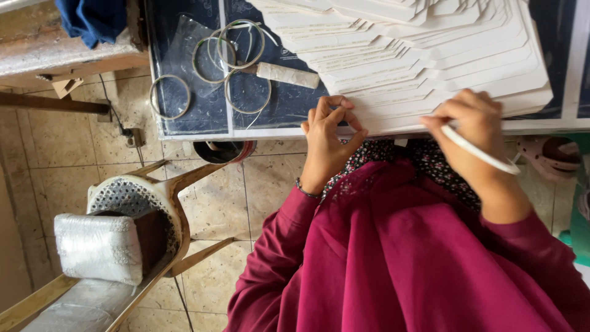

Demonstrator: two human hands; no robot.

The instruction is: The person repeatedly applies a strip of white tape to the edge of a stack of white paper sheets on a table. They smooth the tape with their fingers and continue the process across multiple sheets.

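The left hand (pixel 329 132) pinches the near edge of fanned white card sheets (pixel 424 55) on the bench (pixel 196 117); the right hand (pixel 473 123) grips a thin white stick (pixel 479 150).

Single view only, head cam, worn on person, looking steeply down past own chest to lap and floor. Desk (pixel 203 132) edge runs across upper frame, so cam faces fwd/down over it, far side of desk toward top. Close range: both hands, left hand (pixel 329 138) and right hand (pixel 473 120), fill mid-frame at desk edge. Tiled floor (pixel 80 154) and wooden chair (pixel 153 209) seen lower left. No 2nd view, nothing shared.
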